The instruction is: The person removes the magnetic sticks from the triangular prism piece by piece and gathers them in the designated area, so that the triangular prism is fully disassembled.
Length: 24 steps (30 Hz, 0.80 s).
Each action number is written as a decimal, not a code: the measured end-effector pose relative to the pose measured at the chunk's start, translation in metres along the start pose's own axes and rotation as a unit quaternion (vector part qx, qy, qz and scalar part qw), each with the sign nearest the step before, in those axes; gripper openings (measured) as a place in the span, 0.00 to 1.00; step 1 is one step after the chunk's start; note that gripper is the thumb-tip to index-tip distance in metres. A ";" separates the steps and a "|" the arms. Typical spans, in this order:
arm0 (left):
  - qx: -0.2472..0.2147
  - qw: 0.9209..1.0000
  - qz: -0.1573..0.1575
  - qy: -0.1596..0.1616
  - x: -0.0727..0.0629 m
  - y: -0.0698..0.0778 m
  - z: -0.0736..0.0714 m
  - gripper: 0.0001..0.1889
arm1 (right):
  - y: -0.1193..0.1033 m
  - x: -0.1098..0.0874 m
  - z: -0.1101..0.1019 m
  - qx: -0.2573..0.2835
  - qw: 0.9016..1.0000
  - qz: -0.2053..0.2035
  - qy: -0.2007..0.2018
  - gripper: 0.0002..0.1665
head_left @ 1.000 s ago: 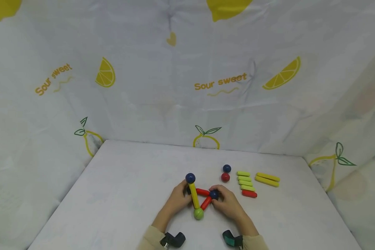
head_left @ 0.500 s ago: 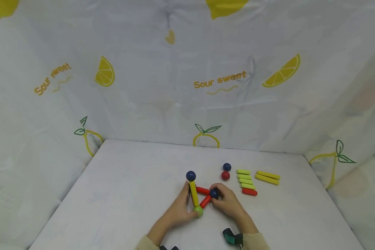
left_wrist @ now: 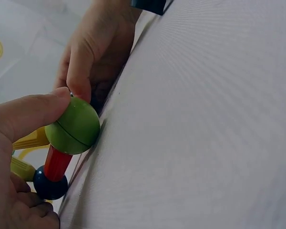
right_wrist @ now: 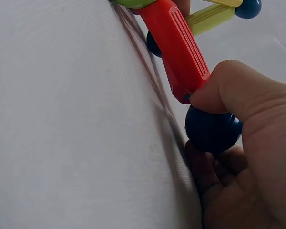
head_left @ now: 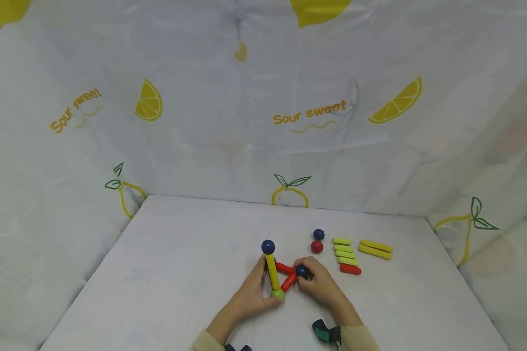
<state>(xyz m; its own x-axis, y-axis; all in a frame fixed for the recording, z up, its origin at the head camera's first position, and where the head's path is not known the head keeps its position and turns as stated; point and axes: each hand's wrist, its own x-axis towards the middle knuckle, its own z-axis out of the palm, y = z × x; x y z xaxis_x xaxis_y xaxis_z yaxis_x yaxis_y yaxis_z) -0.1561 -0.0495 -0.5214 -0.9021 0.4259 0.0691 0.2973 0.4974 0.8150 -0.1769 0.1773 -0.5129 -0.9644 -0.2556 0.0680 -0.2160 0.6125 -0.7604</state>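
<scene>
On the white table stands a toy frame of building rods and balls. Two red rods (head_left: 289,282) run from the green ball (head_left: 278,295) and a back ball to the right-hand blue ball (head_left: 302,271). A yellow rod (head_left: 273,273) slants up from the green ball to a raised blue ball (head_left: 268,246). My left hand (head_left: 249,296) grips the frame's left side, its thumb on the green ball (left_wrist: 75,126) and its fingers by the back blue ball (left_wrist: 50,183). My right hand (head_left: 324,285) pinches the right-hand blue ball (right_wrist: 212,130), thumb at the red rod ends (right_wrist: 181,93).
Behind my right hand lie a loose blue ball (head_left: 318,234) and a red ball (head_left: 317,246). Right of them are several short light-green rods (head_left: 344,254), a red rod (head_left: 350,269) and two yellow rods (head_left: 375,251). A lemon-print cloth (head_left: 228,122) hangs behind the table.
My left hand has spread and come nearer the front, its thumb moving onto the green ball. The right-hand blue ball, still pinched by my right hand, has shifted very slightly right.
</scene>
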 end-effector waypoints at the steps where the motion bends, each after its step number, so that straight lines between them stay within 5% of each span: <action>1: 0.001 1.000 0.000 0.000 0.000 0.000 0.000 0.60 | 0.001 0.000 0.000 0.001 1.000 0.002 0.001 0.19; 14: 0.002 1.000 -0.001 0.000 -0.001 -0.002 0.002 0.59 | 0.007 -0.003 0.002 0.029 0.989 0.073 0.124 0.23; 19: 0.010 1.000 0.001 0.001 -0.001 -0.003 0.002 0.58 | 0.005 -0.002 -0.001 -0.008 0.982 0.058 0.182 0.23; 24: 0.012 1.000 -0.001 0.000 -0.001 -0.003 0.002 0.57 | 0.002 0.007 -0.002 -0.034 0.980 0.036 0.191 0.24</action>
<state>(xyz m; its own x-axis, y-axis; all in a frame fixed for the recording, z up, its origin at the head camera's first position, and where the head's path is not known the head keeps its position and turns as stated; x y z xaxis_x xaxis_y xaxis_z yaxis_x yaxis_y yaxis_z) -0.1552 -0.0499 -0.5252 -0.9029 0.4244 0.0683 0.3030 0.5157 0.8014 -0.1842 0.1779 -0.5131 -0.9616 0.0798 0.2625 -0.1428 0.6712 -0.7274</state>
